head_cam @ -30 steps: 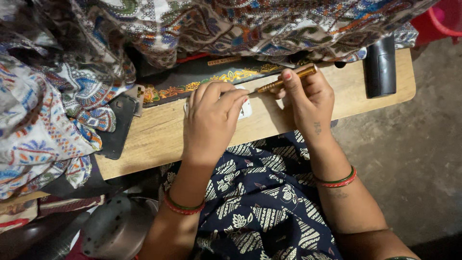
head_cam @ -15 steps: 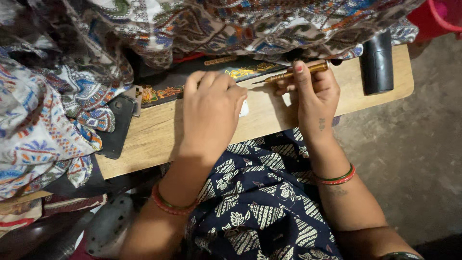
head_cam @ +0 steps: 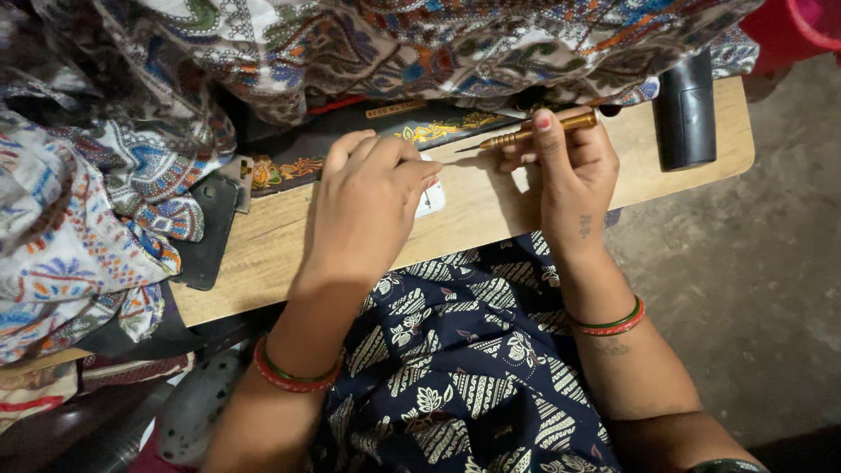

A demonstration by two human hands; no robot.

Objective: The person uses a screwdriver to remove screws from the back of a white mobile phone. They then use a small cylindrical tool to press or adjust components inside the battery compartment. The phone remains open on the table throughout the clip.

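The left hand (head_cam: 368,206) lies palm down on the wooden desk (head_cam: 491,210), its fingers (head_cam: 399,158) curled and pressed together over a small white object (head_cam: 431,200), of which only one corner shows past the fingertips; what kind of object it is cannot be told. The right hand (head_cam: 569,171) is raised just above the desk to the right of the left hand, its fingers (head_cam: 545,131) closed around a slim brass-coloured tool (head_cam: 534,133). The tool lies nearly level, its handle end toward the right and its fine dark tip pointing left, ending near the left hand's knuckles but apart from them. Whether the tip touches the desk surface cannot be told. Behind both hands a dark machine base with gold ornament (head_cam: 412,133) runs along the far side of the desk. Patterned cloth (head_cam: 263,52) in many colours is heaped over the far edge and spills down the left side. A dark flat phone (head_cam: 208,232) rests at the left end of the desk, partly under the cloth. A black cylindrical object (head_cam: 686,109) stands near the right end of the desk, well apart from the right hand. Each wrist carries red and green bangles (head_cam: 613,322). The person's lap, below the near edge of the desk, is covered by a dark blue garment with white print (head_cam: 464,377). Bare grey floor (head_cam: 762,263) shows to the right.
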